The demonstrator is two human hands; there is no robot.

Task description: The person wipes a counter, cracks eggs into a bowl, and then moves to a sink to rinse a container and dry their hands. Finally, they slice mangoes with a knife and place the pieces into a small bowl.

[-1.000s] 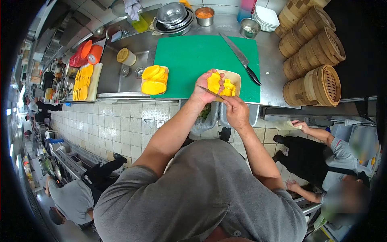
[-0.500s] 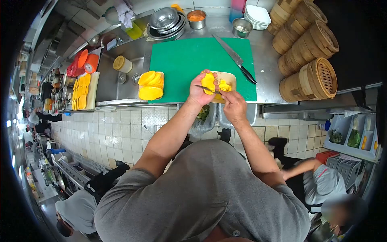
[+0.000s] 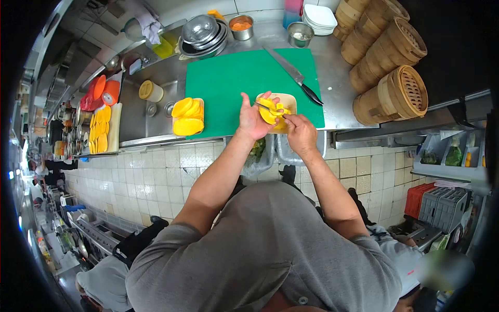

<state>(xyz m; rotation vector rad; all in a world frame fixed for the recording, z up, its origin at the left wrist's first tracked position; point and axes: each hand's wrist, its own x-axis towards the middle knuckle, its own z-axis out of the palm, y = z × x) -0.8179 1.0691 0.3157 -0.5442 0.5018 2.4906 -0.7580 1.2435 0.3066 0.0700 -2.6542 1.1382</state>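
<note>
A yellow piece of fruit, likely mango (image 3: pixel 267 116), rests across the fingers of my left hand (image 3: pixel 249 122), which is palm up with the thumb spread away. My right hand (image 3: pixel 302 136) grips a small knife (image 3: pixel 263 106) whose blade lies over the fruit; its handle is mostly hidden in my fingers. Behind and below both hands is a cream tray (image 3: pixel 291 99) holding more yellow pieces, partly covered by my hands. It sits at the near edge of a green cutting board (image 3: pixel 228 78). A large black-handled knife (image 3: pixel 294 74) lies on the board to the right.
Yellow slices fill a tray (image 3: pixel 188 126) at the board's left. Beyond are a sink (image 3: pixel 136 117) and more slices (image 3: pixel 100 129) on a board. Steel bowls (image 3: pixel 200 30) stand behind; bamboo steamers (image 3: pixel 382 101) line the right. Bins (image 3: pixel 300 151) sit below. A co-worker's sleeve (image 3: pixel 397 255) is right.
My left thumb has lifted off the fruit and spread left. The knife blade now lies higher across the piece. The view has shifted slightly, and the co-worker on the right has moved lower.
</note>
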